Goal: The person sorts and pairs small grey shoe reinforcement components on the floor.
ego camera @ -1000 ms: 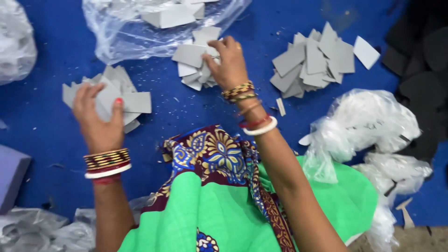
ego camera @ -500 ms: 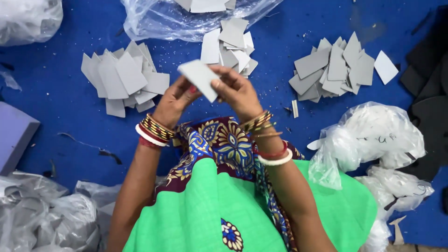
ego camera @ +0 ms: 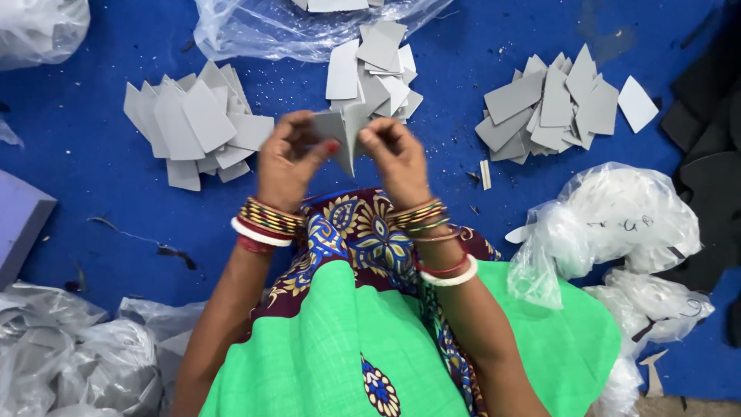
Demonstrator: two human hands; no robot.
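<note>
Both hands raised together over the lap: left hand [ego camera: 287, 161] and right hand [ego camera: 395, 158] each pinch a side of the thin grey foam-sheet pieces [ego camera: 341, 133], grip clamped on them from both sides. The pieces are held above the blue mat floor [ego camera: 93, 208], between the left grey pile [ego camera: 197, 123] and the right grey pile [ego camera: 552, 104], just below the middle grey pile [ego camera: 374, 66].

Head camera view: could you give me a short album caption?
Two hands, left hand and right hand, hold grey sheets above a blue mat strewn with grey piles.
</note>
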